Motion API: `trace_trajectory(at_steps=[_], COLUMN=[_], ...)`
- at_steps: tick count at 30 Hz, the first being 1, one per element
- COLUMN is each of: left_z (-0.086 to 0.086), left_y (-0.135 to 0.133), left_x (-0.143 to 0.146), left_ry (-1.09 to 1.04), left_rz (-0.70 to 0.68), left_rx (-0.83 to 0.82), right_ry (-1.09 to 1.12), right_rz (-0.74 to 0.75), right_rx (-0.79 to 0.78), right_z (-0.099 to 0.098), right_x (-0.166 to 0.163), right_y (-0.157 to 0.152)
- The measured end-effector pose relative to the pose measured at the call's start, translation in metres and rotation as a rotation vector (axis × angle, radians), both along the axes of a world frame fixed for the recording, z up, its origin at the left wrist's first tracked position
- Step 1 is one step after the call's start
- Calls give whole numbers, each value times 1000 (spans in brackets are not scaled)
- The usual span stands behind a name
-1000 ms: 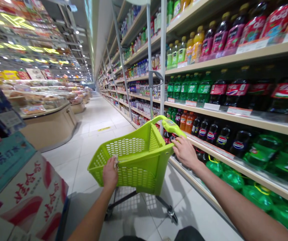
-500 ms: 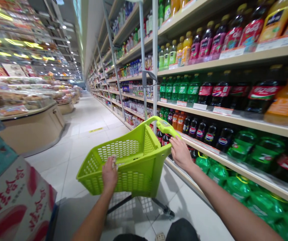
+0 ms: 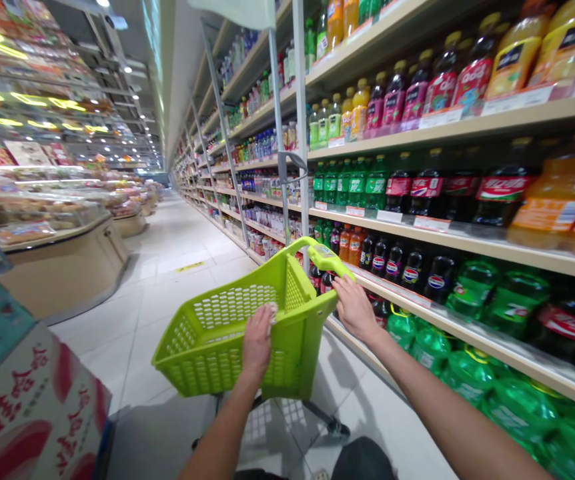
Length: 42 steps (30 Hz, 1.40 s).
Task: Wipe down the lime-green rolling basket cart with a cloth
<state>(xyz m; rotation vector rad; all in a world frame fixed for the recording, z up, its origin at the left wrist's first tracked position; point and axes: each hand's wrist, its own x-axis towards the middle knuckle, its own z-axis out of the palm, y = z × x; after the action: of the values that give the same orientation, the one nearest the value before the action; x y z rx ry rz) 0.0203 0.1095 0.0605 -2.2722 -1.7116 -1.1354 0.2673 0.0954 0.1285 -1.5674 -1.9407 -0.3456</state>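
Note:
A lime-green shopping cart (image 3: 217,363) with a perforated basket stands on the floor before me. My left hand (image 3: 256,340) is at the basket's near side rim, closed on a small pale, crumpled cloth (image 3: 272,311) that shows past the fingertips. My right hand (image 3: 355,308) is wrapped over the near end of the cart's green handle (image 3: 328,259), its fingertips partly hidden. Inside the basket I see no goods. Below the basket, a dark leg with a wheel (image 3: 336,427) rests on the tiles.
Shelves of bottled drinks (image 3: 427,187) run close along the right, with large green bottles (image 3: 467,373) at the bottom. Printed cartons (image 3: 32,407) stand at the near left. Beyond them is a rounded display counter (image 3: 67,267). A tiled aisle (image 3: 167,233) stretches ahead.
My left hand has slid right along the basket's rim with the cloth, toward the handle end. My right hand keeps its hold on the handle. The view has shifted slightly.

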Motion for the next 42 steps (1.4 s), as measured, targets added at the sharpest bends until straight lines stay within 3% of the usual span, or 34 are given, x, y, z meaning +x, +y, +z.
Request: trace_trajectory(at_steps=[2,4,6,8,10,12,14,16,19,21,24,27,29,33,35,37,40,42], left_z=[-12,-12,1,20,37,49,52,51,48,47,42,33,25,13,11,9,9,10], left_y=[-4,-7,-9,-12,-21,-34,-51,-67,-78,-73,-53,-37,-33,-34,-33,-31,-28,-28], left_x=[-40,-49,-24,22,69,103,118,116,89,60,14,-16,-23,-22,-21,-21,-20,-19], left_ry=[-95,-200,-325,-514,-799,-1140,-1417,-1536,-1291,-924,-435,-100,59,160,178,198,188,171], left_rz=[157,170,48,-102,-239,-367,-509,-651,-663,-483,-104,150,142,104,124,128,128,129], left_rx=[-23,-41,-86,-115,-169,-338,-538,-695,-747,-602,-290,-356,-407,-377,-367,-362,-368,-385], right_ry=[23,47,82,139,237,398,587,683,630,595,570,474,369,148,85,92,173,189], right_rz=[2,4,6,35,148,283,321,310,354,306,81,-3,57,283,358,338,196,142], right_rx=[9,8,-5,-18,-33,-44,-31,-13,11,93,288,364,346,203,143,191,370,409], right_z=[0,1,3,4,0,-9,-23,-38,-51,-48,-29,-20,-34,-99,-117,-107,-61,-45], right_x=[0,-1,-5,-13,-28,-45,-61,-68,-58,-37,-1,16,9,-23,-29,-22,-6,-4], right_y=[1,1,-4,-14,-30,-47,-60,-68,-68,-60,-37,-14,-8,-21,-32,-36,-24,-11])
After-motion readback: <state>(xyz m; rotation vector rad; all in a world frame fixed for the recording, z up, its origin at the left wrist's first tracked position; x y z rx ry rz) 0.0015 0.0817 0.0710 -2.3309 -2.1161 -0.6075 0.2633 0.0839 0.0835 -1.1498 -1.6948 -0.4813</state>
